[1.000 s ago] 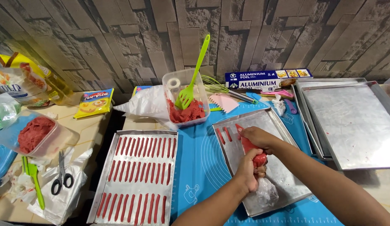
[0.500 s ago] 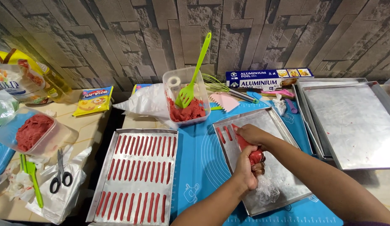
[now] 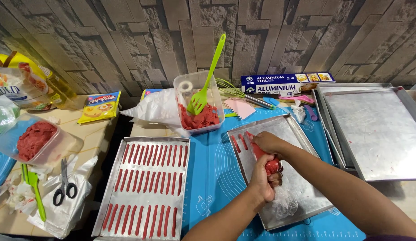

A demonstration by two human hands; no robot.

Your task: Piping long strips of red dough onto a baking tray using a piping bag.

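My left hand [image 3: 261, 182] squeezes the twisted upper end of a clear piping bag [image 3: 271, 166] filled with red paste. My right hand [image 3: 267, 142] grips the bag's lower end, its tip down on a metal baking tray [image 3: 302, 134]. Two or three short red strips [image 3: 237, 143] lie at that tray's near-left corner. The bag's loose plastic tail [image 3: 286, 201] rests on the tray below my left hand. To the left, a second tray [image 3: 110, 178] holds several rows of red strips [image 3: 145, 178].
Both trays sit on a blue baking mat [image 3: 212, 174]. A clear tub of red paste [image 3: 200, 118] with a green spatula [image 3: 208, 80] stands behind. Stacked bare trays [image 3: 373, 129] lie right. Scissors [image 3: 64, 185], another paste tub [image 3: 36, 140] and a blue roll box [image 3: 286, 82] lie around.
Both hands stay on the piping bag over the same corner of the tray, shifting only slightly. The view has drifted a little.
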